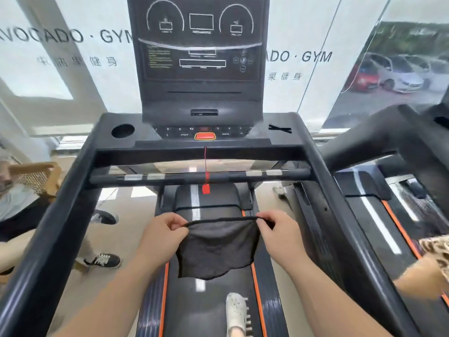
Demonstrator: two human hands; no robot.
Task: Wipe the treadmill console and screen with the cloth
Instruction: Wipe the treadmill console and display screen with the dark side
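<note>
A dark grey cloth (pixel 216 249) hangs spread out low in the view, over the treadmill belt. My left hand (pixel 162 235) pinches its upper left corner and my right hand (pixel 277 235) pinches its upper right corner, stretching the top edge taut. Well above the hands rises the black treadmill console (pixel 201 132) with a red stop button (pixel 205 136) and a row of keys. The dark screen (pixel 200 37) stands upright above it, showing white dial outlines. Both hands are far below the console and touch neither it nor the screen.
A crossbar (pixel 199 177) with a red safety clip (pixel 206 189) lies between the cloth and console. Black side rails (pixel 48 227) flank me. A person sits at the left (pixel 14 210). Another person's arm (pixel 422 271) shows at right by a second treadmill (pixel 388 215).
</note>
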